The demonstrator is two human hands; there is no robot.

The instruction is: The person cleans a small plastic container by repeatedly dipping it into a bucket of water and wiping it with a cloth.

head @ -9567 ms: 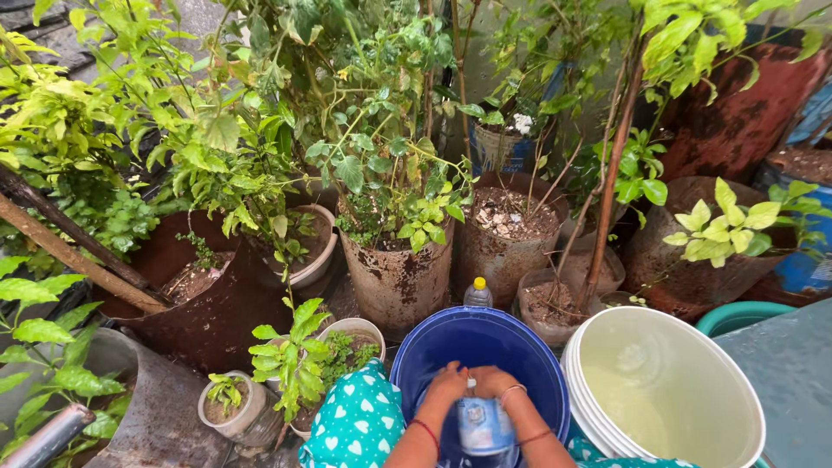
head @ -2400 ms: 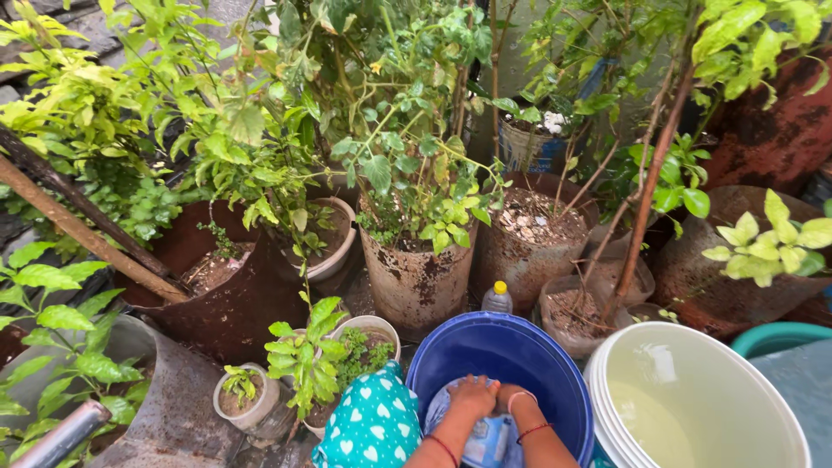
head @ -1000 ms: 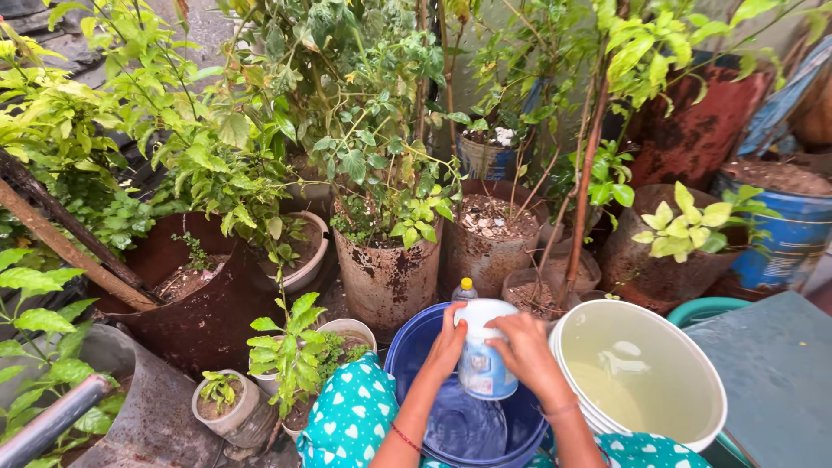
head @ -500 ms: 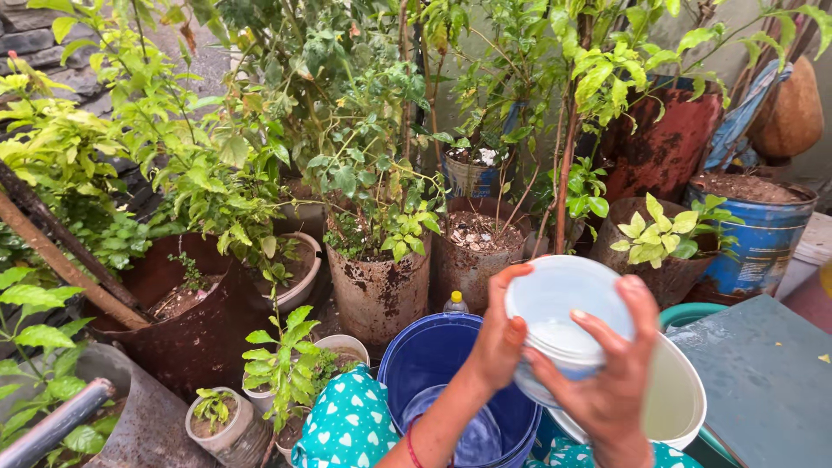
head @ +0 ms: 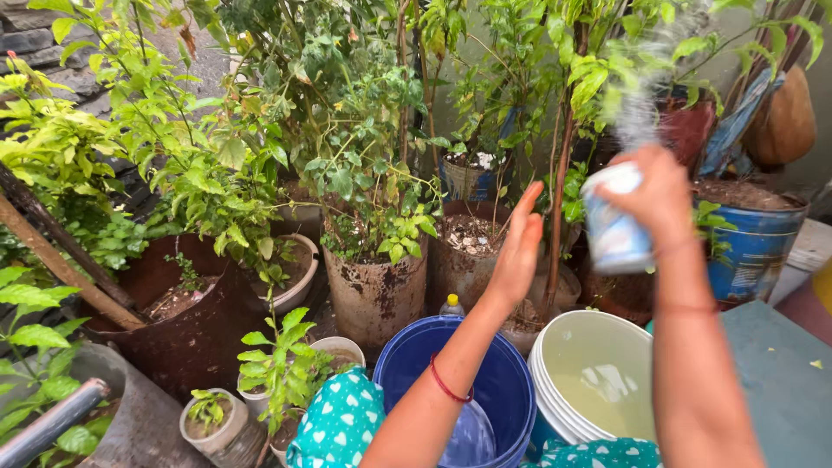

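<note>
I see the cup (head: 614,227) raised in the right hand (head: 660,198), over the far edge of the white bucket (head: 555,362) and in front of the blue drum (head: 752,245). Its long axis is tilted, mouth up and away toward the plants, base down and toward me; a blurred spray (head: 643,95) rises from the mouth. My right fingers are wrapped around its far side. The left hand (head: 517,250) is held up empty just left of the cup, apart from it, fingers straight and spread, above the blue bucket (head: 507,381), which holds water. A yellow-capped bottle (head: 450,305) stands behind that bucket, beside the rusty pot (head: 378,290).
</note>
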